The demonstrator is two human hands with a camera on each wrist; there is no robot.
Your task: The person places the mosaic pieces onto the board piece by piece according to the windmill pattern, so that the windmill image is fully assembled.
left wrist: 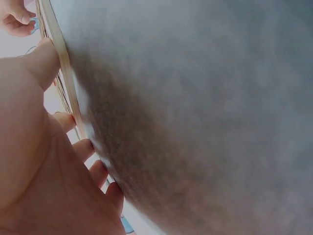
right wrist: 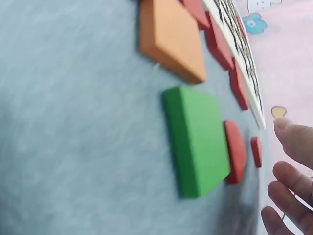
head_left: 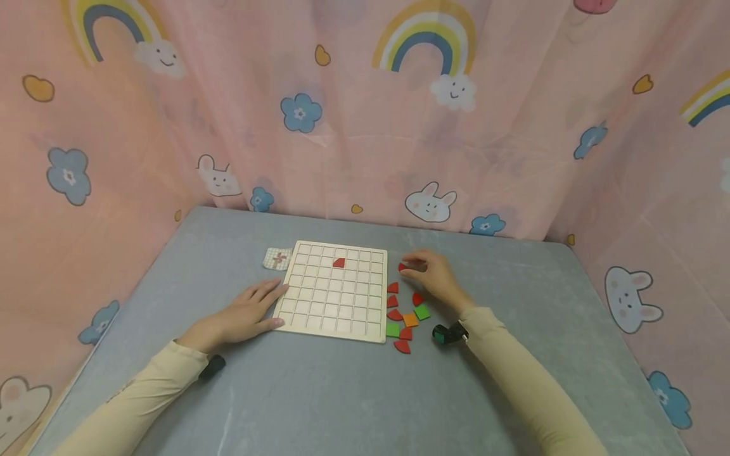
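Note:
A pale wooden grid board [head_left: 327, 294] lies on the table with one red quarter-circle tile [head_left: 339, 263] in an upper cell. My left hand [head_left: 245, 315] rests at the board's left edge, fingers extended and touching it. In the left wrist view, the fingertips and thumb meet the board's side [left wrist: 66, 63]. My right hand [head_left: 430, 275] hovers right of the board's upper corner, thumb and forefinger apart around a red tile [head_left: 402, 267]. The right wrist view shows a small red tile [right wrist: 257, 152] on the table, apart from the fingertips [right wrist: 282, 125].
Right of the board lie several red quarter-circle tiles [head_left: 402, 346], an orange square tile [head_left: 410, 320] and two green square tiles [head_left: 422, 311]. A small pattern card [head_left: 277, 259] with a pinwheel figure sits at the board's upper left. A pink printed curtain [head_left: 353, 158] surrounds the grey table [head_left: 319, 399].

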